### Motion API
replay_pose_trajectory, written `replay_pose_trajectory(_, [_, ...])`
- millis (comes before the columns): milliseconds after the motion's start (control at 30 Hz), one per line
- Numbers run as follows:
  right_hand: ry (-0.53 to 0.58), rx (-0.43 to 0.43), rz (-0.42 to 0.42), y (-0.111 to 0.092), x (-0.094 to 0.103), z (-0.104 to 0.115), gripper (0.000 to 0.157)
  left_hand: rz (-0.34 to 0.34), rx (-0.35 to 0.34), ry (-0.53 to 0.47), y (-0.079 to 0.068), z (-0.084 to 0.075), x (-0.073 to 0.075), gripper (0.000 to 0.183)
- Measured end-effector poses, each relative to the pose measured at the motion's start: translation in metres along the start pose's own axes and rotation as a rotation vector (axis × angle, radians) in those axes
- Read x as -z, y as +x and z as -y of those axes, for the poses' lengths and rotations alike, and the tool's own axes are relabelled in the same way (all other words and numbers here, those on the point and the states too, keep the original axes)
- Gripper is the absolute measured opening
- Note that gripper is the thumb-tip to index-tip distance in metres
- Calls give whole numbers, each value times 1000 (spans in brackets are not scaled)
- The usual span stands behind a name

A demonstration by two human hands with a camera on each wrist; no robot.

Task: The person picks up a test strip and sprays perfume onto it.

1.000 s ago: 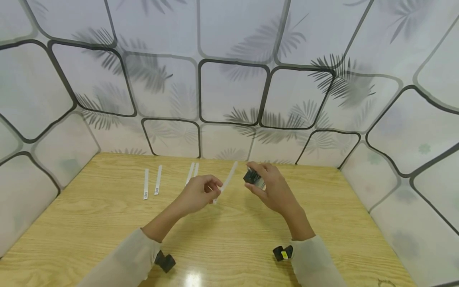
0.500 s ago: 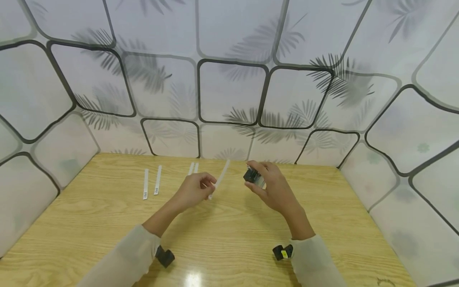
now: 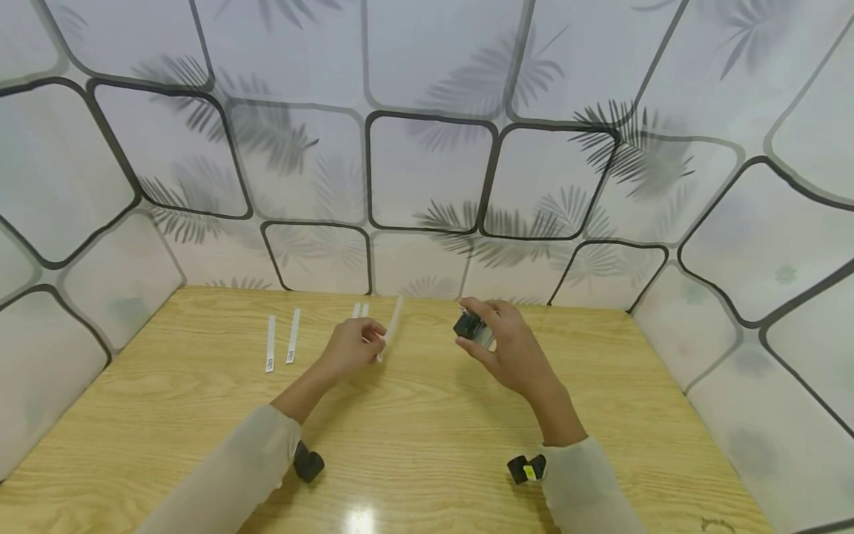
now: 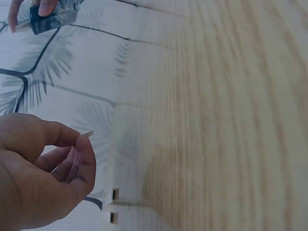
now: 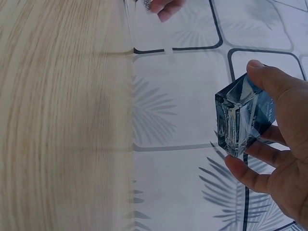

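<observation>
Since the earlier frame, the left-hand grip [image 3: 350, 347] is shifting leftward, pinching a narrow white paper-like strip [image 3: 394, 317] near the frame's centre. Right of centre, the right-hand grip [image 3: 512, 350] is clasping a faceted, clear-and-dark, glass-looking bottle [image 5: 236, 115], probably slippery and breakable, calling for holding by opposite sides. The strip, likely light and bendy, is needing a gentle edge pinch.

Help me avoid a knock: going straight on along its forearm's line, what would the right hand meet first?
The right hand, holding the bottle, would likely meet the patterned wall first, though depth is unclear.
</observation>
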State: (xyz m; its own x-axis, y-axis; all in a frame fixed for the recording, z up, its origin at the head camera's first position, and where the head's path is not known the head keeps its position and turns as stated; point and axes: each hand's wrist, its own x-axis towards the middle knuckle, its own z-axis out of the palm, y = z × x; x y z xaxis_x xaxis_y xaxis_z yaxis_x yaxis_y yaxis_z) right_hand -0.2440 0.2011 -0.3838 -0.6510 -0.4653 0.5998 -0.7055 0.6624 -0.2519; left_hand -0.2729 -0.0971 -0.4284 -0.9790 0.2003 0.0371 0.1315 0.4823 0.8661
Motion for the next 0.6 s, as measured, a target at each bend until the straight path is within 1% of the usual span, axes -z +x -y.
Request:
replay_pose_trajectory(133, [1,0,2,0,0,0,62,-12,32,30,6,7,3,20])
replay_pose_trajectory(267, [0,-1,5,0,1,1,62,-9,63,43,8,12,6,20])
replay_pose_trajectory(600, [9,-7,11,0,2,1,61,-36,137,43,12,12,10,19])
